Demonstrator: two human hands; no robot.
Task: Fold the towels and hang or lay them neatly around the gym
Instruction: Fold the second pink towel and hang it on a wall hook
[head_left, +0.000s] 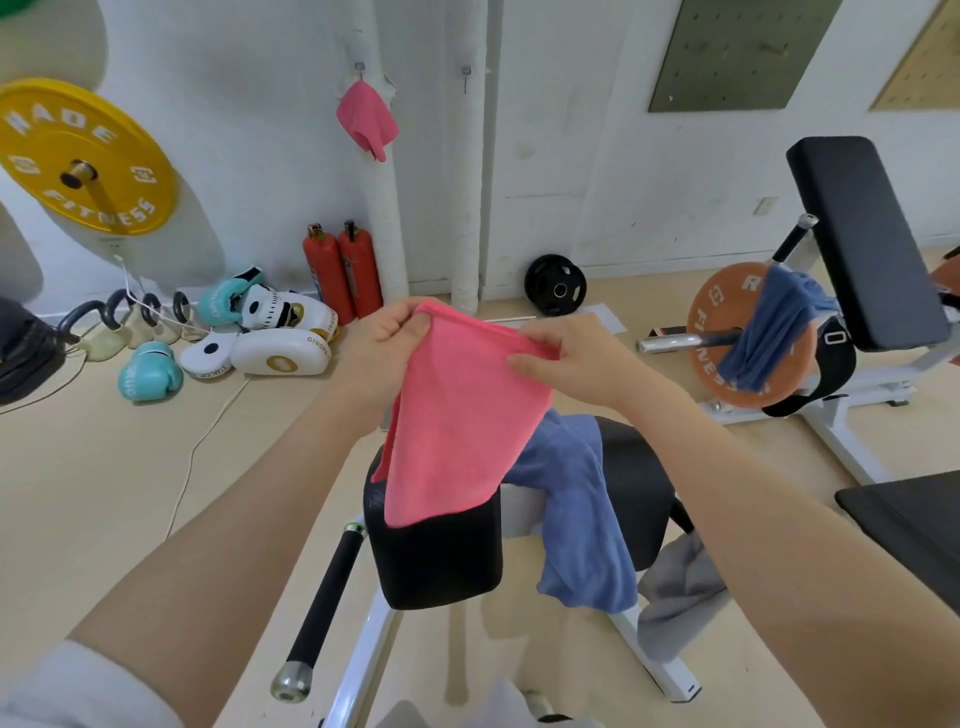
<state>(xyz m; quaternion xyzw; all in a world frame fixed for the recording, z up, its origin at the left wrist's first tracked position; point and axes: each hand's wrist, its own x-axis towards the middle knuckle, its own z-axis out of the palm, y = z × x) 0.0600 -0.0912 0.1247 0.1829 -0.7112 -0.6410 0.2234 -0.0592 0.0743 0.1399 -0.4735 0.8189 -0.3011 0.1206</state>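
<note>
A pink towel (457, 426) hangs folded in the air above a black padded roller (441, 556). My left hand (387, 343) pinches its upper left corner and my right hand (566, 358) grips the upper right edge. A blue towel (576, 514) lies draped over the machine's black seat (636, 483) just behind, with a grey towel (675, 592) lower right. Another pink towel (368, 120) hangs from a wall hook. A second blue towel (774, 327) is draped over an orange weight plate (727, 338) at the right.
Boxing gloves and pads (260, 332) and kettlebells (119, 322) lie on the floor at left. Two red fire extinguishers (343, 273) stand by the wall. A yellow plate (83, 156) hangs on the left; a black bench pad (862, 239) rises on the right.
</note>
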